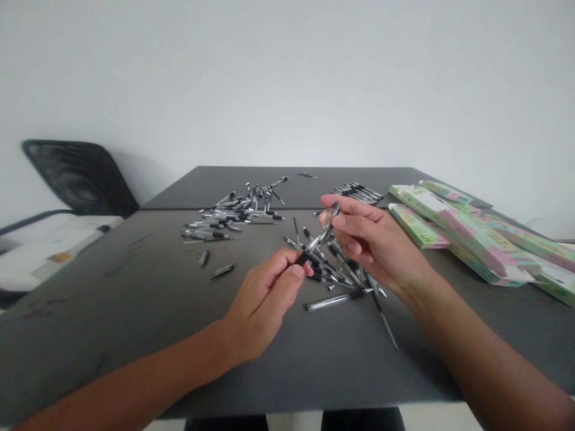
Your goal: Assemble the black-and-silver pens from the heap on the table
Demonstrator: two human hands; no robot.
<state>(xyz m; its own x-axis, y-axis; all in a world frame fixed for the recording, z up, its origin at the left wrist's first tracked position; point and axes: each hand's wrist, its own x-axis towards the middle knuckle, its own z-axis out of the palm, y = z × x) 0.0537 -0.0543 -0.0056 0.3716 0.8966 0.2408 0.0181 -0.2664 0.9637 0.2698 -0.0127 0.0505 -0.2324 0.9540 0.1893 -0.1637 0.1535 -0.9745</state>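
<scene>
My left hand (pixel 269 293) pinches a pen (pixel 307 254) by its black grip, with the clear, tapered part pointing up and right. Between the thumb and fingertips of my right hand (pixel 368 239) is a clear pen cap (pixel 332 214) with a dark end. It lines up with the pen's end; whether the two are joined I cannot tell. Below both hands lies a loose heap of pens (pixel 323 272), partly hidden by my right hand. One clear pen (pixel 335 300) lies in front of it, and a thin refill (pixel 387 326) points toward me.
Another pile of pens and parts (pixel 238 212) spreads at the left middle of the dark table (pixel 148 299). Two caps (pixel 222 271) lie nearer. A row of pens (pixel 359 193) sits at the back. Green and pink boxes (pixel 476 236) are stacked right. A black chair (pixel 81 176) stands left.
</scene>
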